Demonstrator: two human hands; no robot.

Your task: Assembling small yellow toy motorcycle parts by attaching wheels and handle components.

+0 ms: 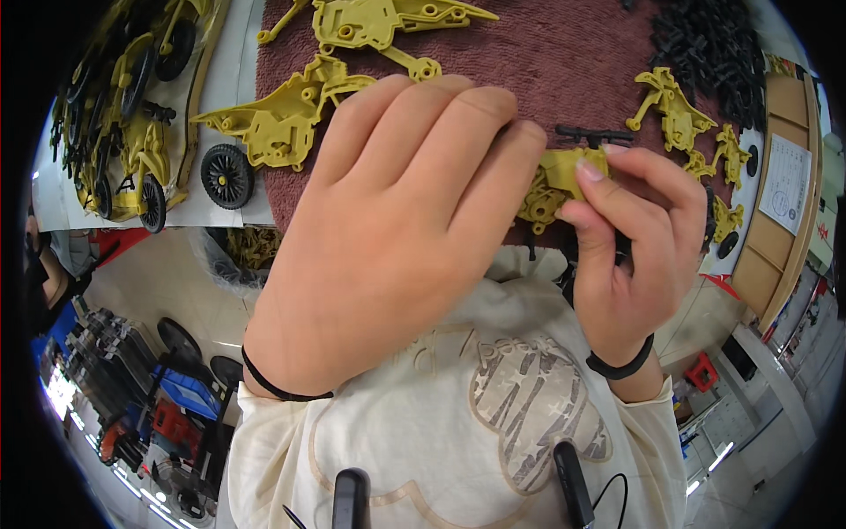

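My left hand point(388, 229) and my right hand point(630, 247) meet on a yellow plastic toy motorcycle body point(555, 185) held just above a dark red mat point(564, 62). A black handlebar piece point(593, 135) sticks out of its top. The left hand's fingers curl over the body's left end and hide most of it. The thumb and forefinger of the right hand pinch the right end. Both wrists carry a black band.
Loose yellow frame halves point(282, 119) and a black wheel point(227, 175) lie at the mat's left edge. More yellow parts point(679, 115) and a heap of black parts point(705, 53) sit on the right. Finished toy motorcycles point(132, 132) crowd the far left. A wooden tray point(780, 238) stands right.
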